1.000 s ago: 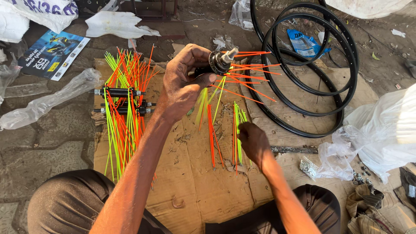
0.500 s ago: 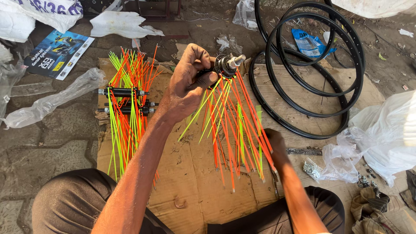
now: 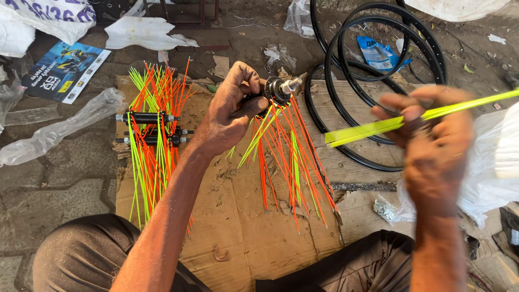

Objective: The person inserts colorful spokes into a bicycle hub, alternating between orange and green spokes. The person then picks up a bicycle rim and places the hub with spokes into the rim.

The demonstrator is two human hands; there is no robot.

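The left hand clenches a black hub above the far middle of the cardboard, axle end pointing right. A thick fan of orange and green spokes already hangs from the hub's flange down toward the cardboard's near edge, so much of the lacing on this hub looks done. The right hand, blurred, is raised off the cardboard's right edge with its fingers pinched on one green spoke that is not yet in the hub; by this, at least this spoke is left to go in. Near the left edge lie two finished hubs, fully bristling with spokes. Black rims rest beyond the far right corner, none yet joined to a hub.
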